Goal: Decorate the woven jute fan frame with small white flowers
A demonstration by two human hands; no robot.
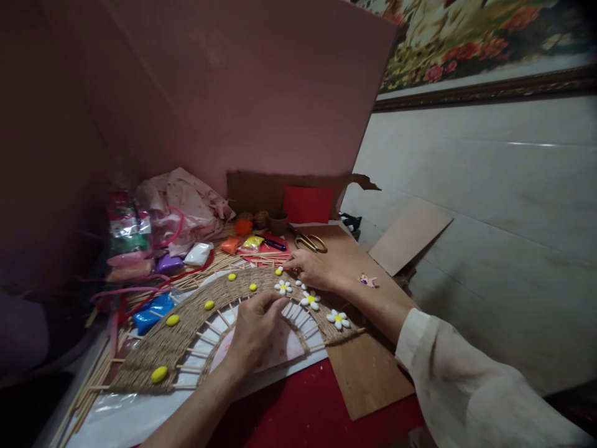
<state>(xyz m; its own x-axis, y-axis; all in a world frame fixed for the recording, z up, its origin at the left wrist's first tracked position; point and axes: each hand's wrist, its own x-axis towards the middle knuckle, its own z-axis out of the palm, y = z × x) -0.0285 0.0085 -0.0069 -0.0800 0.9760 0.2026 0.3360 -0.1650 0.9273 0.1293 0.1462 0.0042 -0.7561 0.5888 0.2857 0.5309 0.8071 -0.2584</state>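
Observation:
A fan-shaped arch of woven twine [186,339] over thin wooden sticks lies on the table. White-petalled clay flowers with yellow centres, such as one flower [338,319], sit along its right side, and plain yellow clay dots, such as one dot [173,320], along its left. My left hand [256,330] is over the arch's inner edge, thumb and fingers pinched together; anything between them is hidden. At the top of the arch my right hand [310,269] has its fingertips closed beside a yellow dot [278,271] with some white at it. What those fingertips hold cannot be made out.
Behind the arch lie gold-handled scissors [311,242], a dark blue tool [273,242] and a yellow clay packet [252,243]. Bundled sticks, a white packet [199,254] and a blue packet [153,313] crowd the left. A brown board [373,379] lies at the right.

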